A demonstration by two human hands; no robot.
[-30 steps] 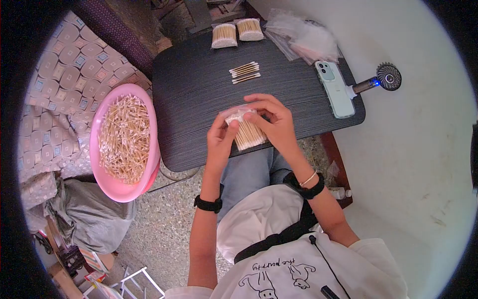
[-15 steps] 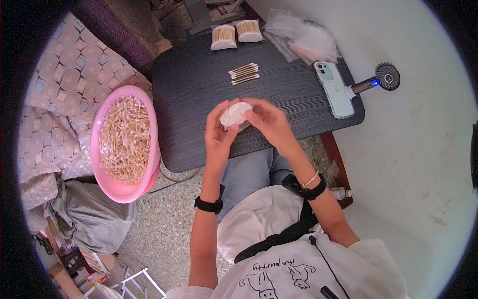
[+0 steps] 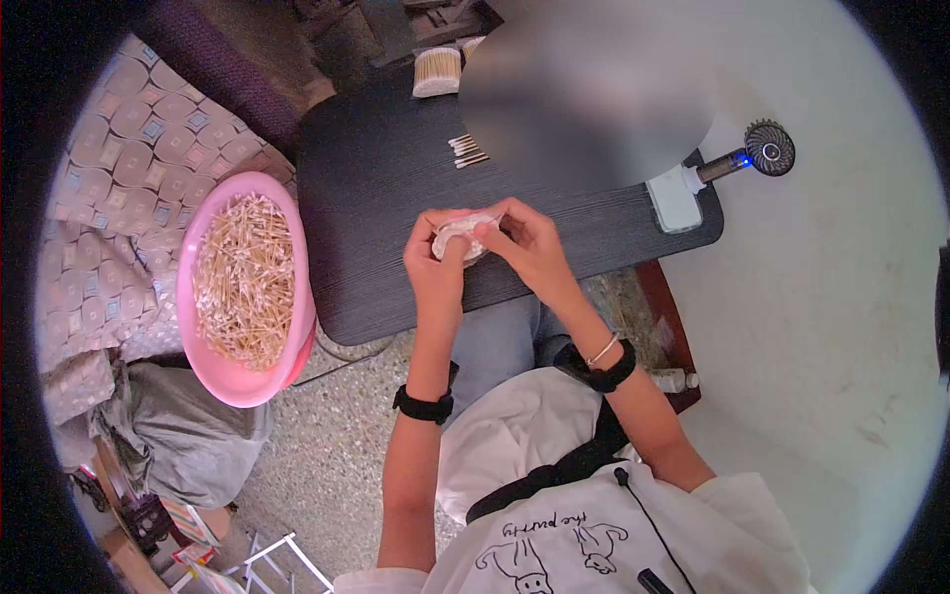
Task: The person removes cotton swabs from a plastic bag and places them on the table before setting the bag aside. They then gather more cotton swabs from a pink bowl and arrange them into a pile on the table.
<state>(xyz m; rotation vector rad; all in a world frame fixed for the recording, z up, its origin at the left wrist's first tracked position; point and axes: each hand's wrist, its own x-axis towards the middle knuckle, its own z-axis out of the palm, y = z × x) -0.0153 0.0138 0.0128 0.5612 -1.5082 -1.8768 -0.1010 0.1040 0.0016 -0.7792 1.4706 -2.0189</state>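
Observation:
My left hand [image 3: 435,255] and my right hand [image 3: 532,252] are both closed around a bundle of cotton swabs [image 3: 465,238], its white tips facing up toward me. Clear plastic wrap shows at its top edge, pinched by my fingers and thumbs. The bundle is held above the near part of the black table [image 3: 376,198]. Beyond my hands, several loose cotton swabs [image 3: 467,151] lie on the tabletop, partly covered by a blurred patch. At the far edge sits a filled pack of cotton swabs [image 3: 437,73], with a second one mostly hidden by the blur.
A pink basin [image 3: 230,384] full of loose cotton swabs stands left of the table. On the right are a phone [image 3: 677,203], half hidden, and a small fan [image 3: 769,147]. A grey blur hides the table's far right. Patterned cloth [image 3: 129,148] lies at far left.
My left thumb has moved up onto the bundle's white tips, and my right fingers have shifted along the wrap. A grey blur now covers the far right of the table, hiding the plastic bags.

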